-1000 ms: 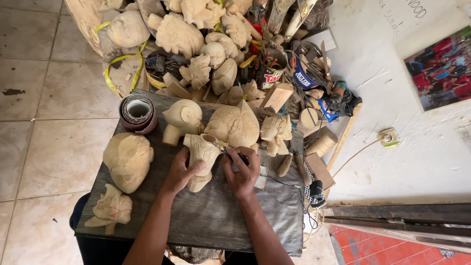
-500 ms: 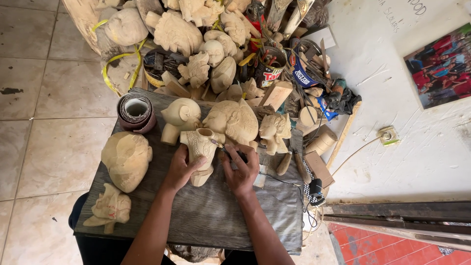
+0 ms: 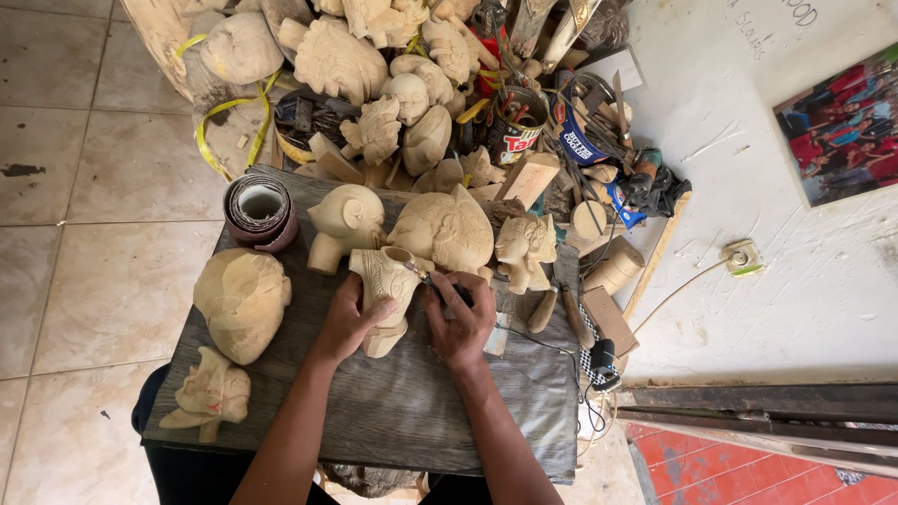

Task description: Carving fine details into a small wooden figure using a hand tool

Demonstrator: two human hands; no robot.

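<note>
A pale carved wooden figure (image 3: pixel 386 292) lies on the grey wooden board (image 3: pixel 393 411) on your lap, near its middle. Your left hand (image 3: pixel 344 323) wraps around its left side, fingers curled on it. Your right hand (image 3: pixel 461 318) is closed around a small carving tool (image 3: pixel 432 281) whose tip touches the figure. A sandpaper roll (image 3: pixel 259 208) stands at the board's far left corner. Beyond the board, a tin can (image 3: pixel 515 129) holds tool handles, upright, among a heap of unfinished carvings (image 3: pixel 374 65).
</note>
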